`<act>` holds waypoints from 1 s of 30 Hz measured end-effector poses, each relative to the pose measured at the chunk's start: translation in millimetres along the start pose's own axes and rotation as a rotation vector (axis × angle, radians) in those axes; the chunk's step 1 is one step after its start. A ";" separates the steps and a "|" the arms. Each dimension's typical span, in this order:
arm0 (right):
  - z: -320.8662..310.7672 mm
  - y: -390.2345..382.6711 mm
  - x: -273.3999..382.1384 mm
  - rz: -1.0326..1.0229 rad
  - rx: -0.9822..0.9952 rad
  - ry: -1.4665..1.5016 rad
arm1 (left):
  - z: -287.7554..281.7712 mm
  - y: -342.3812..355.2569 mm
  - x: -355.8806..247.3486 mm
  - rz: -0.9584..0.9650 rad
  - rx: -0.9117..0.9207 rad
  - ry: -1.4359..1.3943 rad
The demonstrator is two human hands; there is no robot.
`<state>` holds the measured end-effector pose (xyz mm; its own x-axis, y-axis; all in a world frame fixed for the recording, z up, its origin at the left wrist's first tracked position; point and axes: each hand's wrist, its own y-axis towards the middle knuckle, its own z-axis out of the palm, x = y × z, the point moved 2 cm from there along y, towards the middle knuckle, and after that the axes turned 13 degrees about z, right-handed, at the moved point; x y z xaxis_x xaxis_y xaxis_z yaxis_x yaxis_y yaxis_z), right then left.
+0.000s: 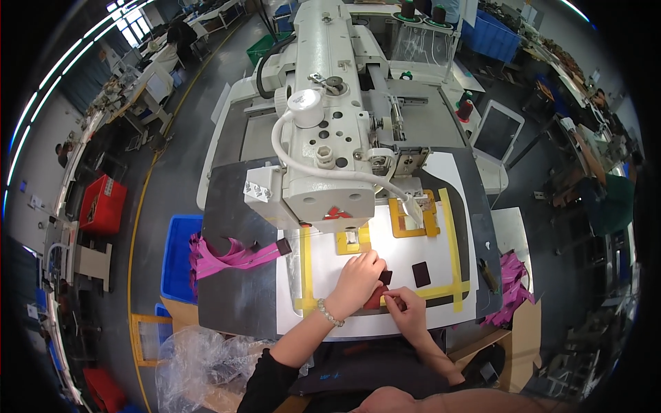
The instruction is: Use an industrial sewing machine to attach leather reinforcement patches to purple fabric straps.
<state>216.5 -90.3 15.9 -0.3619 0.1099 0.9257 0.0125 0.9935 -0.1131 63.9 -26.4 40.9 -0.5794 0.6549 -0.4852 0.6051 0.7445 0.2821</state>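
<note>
My left hand [357,281], with a beaded bracelet on its wrist, rests over the white sheet on the sewing machine's bed. Its fingers are curled together, and whatever is under them is hidden. A small dark patch [386,277] lies against its fingers. My right hand [407,310] pinches the edge of a dark red piece [375,299] close to the near edge of the sheet. Another dark rectangular patch [421,274] lies flat to the right. Beyond my hands stands the sewing machine head [329,186], with a yellow-edged frame [352,241] beneath it.
Yellow tape [447,241] borders the white sheet [323,275]. A second yellow frame [415,217] sits to the right. Magenta zipper strips [231,256] trail from a blue bin [177,251] on the left; more magenta strips [509,286] hang at right. Clear plastic [206,368] bunches below left.
</note>
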 end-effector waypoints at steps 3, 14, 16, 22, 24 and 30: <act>-1.1 -1.3 -9.4 0.137 0.066 0.133 | -9.9 -7.6 -10.0 0.017 -0.079 -0.097; 0.4 6.9 3.0 0.388 0.546 0.734 | -31.1 -58.7 -36.4 0.355 -0.285 -0.287; 1.3 3.9 9.0 0.327 0.472 0.698 | -27.6 -64.5 -38.7 0.282 -0.351 -0.246; 10.6 -2.6 21.8 0.201 0.301 0.656 | -6.4 -74.9 -40.9 -0.164 -0.503 -0.685; 14.8 -3.8 26.2 0.190 0.290 0.640 | -8.4 -72.1 -40.9 -0.177 -0.591 -0.716; 21.8 3.8 33.5 0.254 0.462 0.916 | -15.8 -68.5 -32.3 -0.276 -0.736 -0.957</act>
<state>184.1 -83.4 38.7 0.4460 0.4846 0.7525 -0.4364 0.8518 -0.2899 32.6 -96.5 50.3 0.1801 0.3363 -0.9244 -0.1038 0.9410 0.3221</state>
